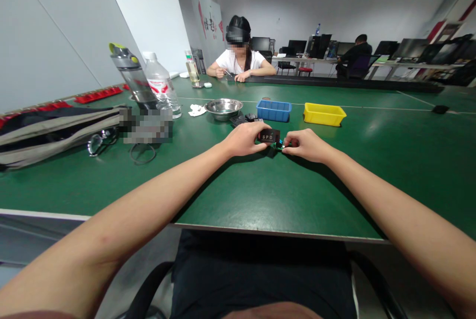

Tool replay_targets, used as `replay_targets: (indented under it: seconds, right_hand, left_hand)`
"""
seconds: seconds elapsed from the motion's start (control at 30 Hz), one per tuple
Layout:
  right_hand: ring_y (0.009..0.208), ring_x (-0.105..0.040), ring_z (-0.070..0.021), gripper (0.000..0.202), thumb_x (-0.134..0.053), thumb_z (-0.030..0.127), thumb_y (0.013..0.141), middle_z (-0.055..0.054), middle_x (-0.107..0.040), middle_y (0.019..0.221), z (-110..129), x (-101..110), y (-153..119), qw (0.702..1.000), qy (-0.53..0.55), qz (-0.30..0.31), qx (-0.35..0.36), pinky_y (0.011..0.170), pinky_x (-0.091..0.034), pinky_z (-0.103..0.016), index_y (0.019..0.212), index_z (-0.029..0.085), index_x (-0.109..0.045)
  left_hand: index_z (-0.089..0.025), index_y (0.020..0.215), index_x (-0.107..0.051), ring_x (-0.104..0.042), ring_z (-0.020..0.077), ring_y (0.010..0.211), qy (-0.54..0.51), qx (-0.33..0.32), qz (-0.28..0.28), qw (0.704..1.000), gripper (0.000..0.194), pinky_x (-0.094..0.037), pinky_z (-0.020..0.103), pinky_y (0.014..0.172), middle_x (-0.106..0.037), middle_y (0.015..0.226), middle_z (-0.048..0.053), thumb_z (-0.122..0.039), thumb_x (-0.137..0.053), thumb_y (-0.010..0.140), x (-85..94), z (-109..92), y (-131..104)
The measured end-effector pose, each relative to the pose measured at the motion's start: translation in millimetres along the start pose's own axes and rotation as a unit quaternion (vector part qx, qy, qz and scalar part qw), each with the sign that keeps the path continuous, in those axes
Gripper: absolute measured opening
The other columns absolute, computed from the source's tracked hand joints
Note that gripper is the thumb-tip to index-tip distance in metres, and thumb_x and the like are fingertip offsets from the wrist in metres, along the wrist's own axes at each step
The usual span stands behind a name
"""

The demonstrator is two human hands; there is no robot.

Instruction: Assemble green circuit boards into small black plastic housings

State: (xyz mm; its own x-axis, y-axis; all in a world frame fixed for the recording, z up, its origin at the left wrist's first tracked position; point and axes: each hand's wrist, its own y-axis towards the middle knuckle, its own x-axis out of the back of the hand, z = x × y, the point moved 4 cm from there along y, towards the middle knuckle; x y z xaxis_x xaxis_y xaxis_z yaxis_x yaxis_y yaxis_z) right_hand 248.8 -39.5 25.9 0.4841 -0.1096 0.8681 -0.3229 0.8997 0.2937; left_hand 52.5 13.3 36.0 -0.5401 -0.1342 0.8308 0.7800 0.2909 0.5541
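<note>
My left hand (246, 139) is closed around a small black box marked "SPD" (269, 136), lifted just above the green table. Close to the box's right end, my right hand (305, 144) pinches a small green part (278, 148) that looks like a circuit board, with a bit of blue on it. Whether the board is joined to the box, I cannot tell. Behind my left hand lie several black parts (243, 119), partly hidden by it.
Beyond my hands stand a steel bowl (223, 109), a blue bin (274, 110) and a yellow bin (324, 114). At left are a water bottle (161, 86), a grey drinking bottle (134, 77), a bag (63, 131) and glasses (97, 143). A person (240, 56) sits across the table (238, 195).
</note>
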Motion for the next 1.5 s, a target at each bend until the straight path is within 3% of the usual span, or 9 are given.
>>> replay_targets:
  seconds: [1.5]
  right_hand:
    - [0.054,-0.052,-0.0116,0.008,-0.076,0.027,0.076,0.003,-0.064,0.062,0.2,2.2,-0.4,0.999,-0.006,-0.034,0.030,0.061,-0.037,-0.025,0.077,0.020,-0.072]
  left_hand:
    - [-0.015,0.113,-0.065,-0.070,0.0205,0.081,-0.010,0.014,0.015,1.000,0.034,-0.053,0.030,0.075,-0.075,0.097,0.008,-0.029,-0.064,0.082,-0.6,-1.2,0.6]
